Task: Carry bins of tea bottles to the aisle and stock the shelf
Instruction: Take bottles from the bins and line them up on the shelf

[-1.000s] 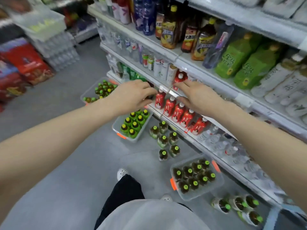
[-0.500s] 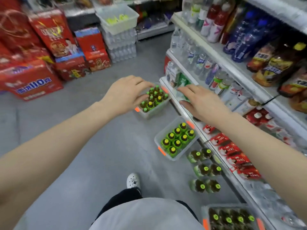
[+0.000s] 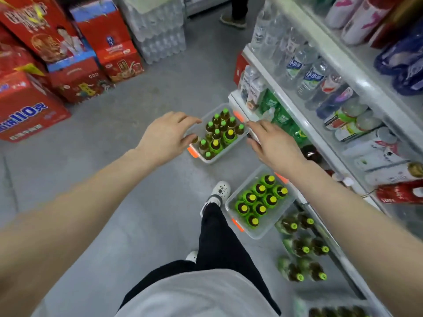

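A clear plastic bin with orange latches sits on the grey floor by the shelf's left end, filled with several green-capped and yellow-capped tea bottles. My left hand hovers over the bin's left side, fingers spread, holding nothing. My right hand hovers over its right side, also spread and empty. Neither hand visibly touches the bin. A second clear bin with yellow-capped bottles stands nearer me. The shelf of drinks runs along the right.
Several loose tea bottles stand on the floor against the shelf base. Red cartons and shrink-wrapped water packs are stacked at the left and back. Another person's shoe shows at the far end. My foot is beside the second bin.
My view swung left from the red-labelled shelf bottles down the aisle. Both hands left the shelf and now reach over the far bin, which sits closer.
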### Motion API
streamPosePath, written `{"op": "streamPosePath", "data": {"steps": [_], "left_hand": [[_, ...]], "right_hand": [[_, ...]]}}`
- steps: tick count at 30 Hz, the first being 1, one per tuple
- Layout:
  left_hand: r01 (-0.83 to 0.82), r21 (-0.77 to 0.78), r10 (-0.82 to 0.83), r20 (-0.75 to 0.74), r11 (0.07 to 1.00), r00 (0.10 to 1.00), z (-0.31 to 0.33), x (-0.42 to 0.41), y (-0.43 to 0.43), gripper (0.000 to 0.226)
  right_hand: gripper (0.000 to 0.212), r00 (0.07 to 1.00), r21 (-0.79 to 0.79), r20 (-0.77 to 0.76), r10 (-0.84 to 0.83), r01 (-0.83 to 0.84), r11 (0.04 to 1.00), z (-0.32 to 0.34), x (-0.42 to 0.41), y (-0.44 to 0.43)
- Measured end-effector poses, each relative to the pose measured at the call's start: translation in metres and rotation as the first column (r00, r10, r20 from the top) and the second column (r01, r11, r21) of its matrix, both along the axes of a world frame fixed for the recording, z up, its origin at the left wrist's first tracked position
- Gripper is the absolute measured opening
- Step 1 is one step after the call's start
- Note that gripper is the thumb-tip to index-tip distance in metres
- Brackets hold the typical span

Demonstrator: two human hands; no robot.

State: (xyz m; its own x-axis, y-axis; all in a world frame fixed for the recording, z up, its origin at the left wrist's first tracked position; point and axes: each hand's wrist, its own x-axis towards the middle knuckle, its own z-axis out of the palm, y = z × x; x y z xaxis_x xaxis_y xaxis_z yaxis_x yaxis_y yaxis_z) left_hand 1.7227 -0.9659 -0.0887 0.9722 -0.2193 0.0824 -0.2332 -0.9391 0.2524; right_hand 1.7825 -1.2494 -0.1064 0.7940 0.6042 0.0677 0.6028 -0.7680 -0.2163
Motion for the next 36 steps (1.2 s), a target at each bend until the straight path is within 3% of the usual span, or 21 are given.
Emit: {"op": "streamPosePath", "data": {"steps": [6, 9, 17, 23, 29, 36], "left_hand": [[-0.095, -0.055, 0.082, -0.195, 0.994, 0.977, -0.088, 0.106, 0.027, 0.053], [-0.119, -0.063, 0.099, -0.256, 0.991, 0.962, -0.148, 0.147, 0.045, 0.034], [-0.148, -0.027, 0.114, -0.509, 0.989, 0.853, -0.356, 0.214, 0.101, 0.042], [-0.058, 0.027, 0.062, -0.646, 0.998, 0.761, -0.499, 0.240, 0.121, 0.049], [0.000, 0.079, 0.049, -0.619, 0.997, 0.784, -0.579, 0.253, 0.134, 0.047], [0.238, 0.429, 0.050, -0.560, 0.872, 0.827, -0.610, 0.278, 0.121, 0.056]], "right_hand": [[0.043, 0.977, -0.065, -0.208, -0.055, 0.043, 0.997, -0.088, 0.096, 0.022], [0.043, 0.942, -0.088, -0.324, -0.093, 0.068, 0.994, -0.139, 0.134, 0.039], [0.054, 0.795, -0.169, -0.545, -0.265, 0.206, 0.964, -0.332, 0.192, 0.106], [0.061, 0.782, -0.187, -0.570, -0.252, 0.175, 0.967, -0.484, 0.209, 0.165], [0.064, 0.862, -0.243, -0.466, -0.199, 0.092, 0.966, -0.584, 0.220, 0.205], [0.055, 0.906, -0.247, -0.374, -0.199, 0.109, 0.963, -0.627, 0.222, 0.209]]}}
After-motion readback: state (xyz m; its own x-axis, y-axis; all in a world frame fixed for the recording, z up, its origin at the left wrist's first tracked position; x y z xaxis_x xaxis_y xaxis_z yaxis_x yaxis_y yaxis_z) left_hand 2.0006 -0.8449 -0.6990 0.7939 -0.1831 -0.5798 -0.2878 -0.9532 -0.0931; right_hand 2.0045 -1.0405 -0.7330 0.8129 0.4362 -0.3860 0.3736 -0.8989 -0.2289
